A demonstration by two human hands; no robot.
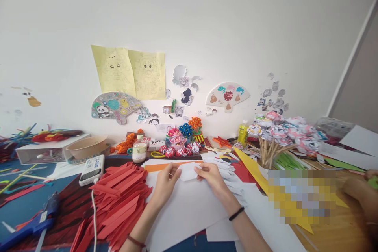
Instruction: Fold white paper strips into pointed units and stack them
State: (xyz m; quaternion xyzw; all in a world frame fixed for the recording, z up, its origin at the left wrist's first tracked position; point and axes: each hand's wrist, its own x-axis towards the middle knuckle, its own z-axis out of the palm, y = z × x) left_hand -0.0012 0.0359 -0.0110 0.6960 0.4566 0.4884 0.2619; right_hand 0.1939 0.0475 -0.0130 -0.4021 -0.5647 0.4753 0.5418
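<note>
My left hand (165,184) and my right hand (213,178) together hold a small white piece of paper (188,171) above a large white sheet (183,212) on the table. The left fingers pinch its left edge and the right fingers pinch its right edge. A black band sits on my right wrist and a dark red cord on my left wrist. A heap of folded red paper strips (119,201) lies just left of my left arm.
A small bottle (139,149), paper flowers (183,141) and a white device (92,169) stand behind the papers. A blue glue gun (35,222) lies at the front left. Paper pinwheels on sticks (280,136) stand at the right. Another person's hand (363,193) is at the far right.
</note>
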